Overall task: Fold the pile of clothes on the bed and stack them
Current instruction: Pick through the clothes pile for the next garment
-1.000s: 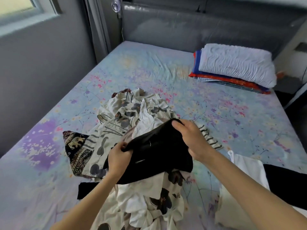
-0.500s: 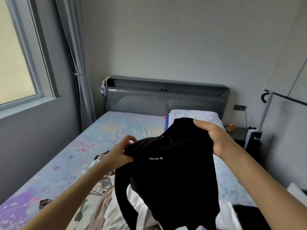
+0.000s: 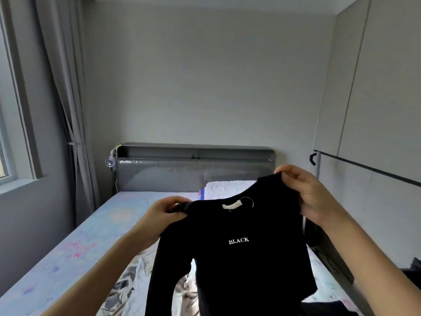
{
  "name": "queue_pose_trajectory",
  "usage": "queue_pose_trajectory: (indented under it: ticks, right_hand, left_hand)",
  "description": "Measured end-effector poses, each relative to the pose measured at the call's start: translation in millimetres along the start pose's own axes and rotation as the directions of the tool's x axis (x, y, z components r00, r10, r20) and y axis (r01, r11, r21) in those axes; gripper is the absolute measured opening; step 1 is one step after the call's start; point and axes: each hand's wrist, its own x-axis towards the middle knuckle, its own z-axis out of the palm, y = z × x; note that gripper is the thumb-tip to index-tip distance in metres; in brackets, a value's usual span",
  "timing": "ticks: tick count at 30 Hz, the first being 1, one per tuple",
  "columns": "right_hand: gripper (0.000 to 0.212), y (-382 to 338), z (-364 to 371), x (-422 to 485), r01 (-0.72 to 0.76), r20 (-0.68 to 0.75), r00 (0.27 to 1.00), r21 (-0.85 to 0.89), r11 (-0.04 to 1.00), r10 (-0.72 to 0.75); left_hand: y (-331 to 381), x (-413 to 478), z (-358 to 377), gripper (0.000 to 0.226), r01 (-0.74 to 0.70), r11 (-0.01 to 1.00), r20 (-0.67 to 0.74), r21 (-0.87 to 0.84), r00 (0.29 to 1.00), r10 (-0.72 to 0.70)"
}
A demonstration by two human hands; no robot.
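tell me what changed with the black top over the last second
The black top rose from bunched over the pile of clothes to hanging spread open. The left hand and right hand lifted and moved apart to its shoulders. Both kept their grip; the pile stayed on the bed.

The bed [image 3: 75,254], in a pale blue floral sheet, carries a white pillow [image 3: 227,188] just in front of the grey headboard [image 3: 173,176], a crumpled pile of clothes [image 3: 134,283] in cream prints well away from the headboard, and a dark cloth [image 3: 323,309] farther still.
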Motion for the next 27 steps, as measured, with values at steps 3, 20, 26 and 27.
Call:
queue_pose_trajectory:
  ticks: [3,20,26,27]
  right_hand:
    - [0.024,-4,-8,-4,0.043,0.127,0.988,0.289,0.957,-0.083]
    - [0.012,36,81,-1,0.089,-0.080,0.992,-0.155,0.984,-0.102]
    - [0.011,40,90,-8,0.031,-0.177,0.978,-0.400,0.916,-0.111]
    - [0.010,40,91,-11,0.031,-0.160,0.981,-0.407,0.913,-0.105]
  left_hand:
    - [22,-7,13,0.021,0.014,0.989,0.270,-0.150,0.962,0.027]
    - [42,2,85,0.034,-0.465,0.791,-0.071,0.398,0.844,0.532]
    - [41,-11,83,0.028,-0.358,0.869,-0.076,0.343,0.911,0.405]
    - [40,-12,83,0.031,-0.354,0.863,-0.085,0.360,0.909,0.408]
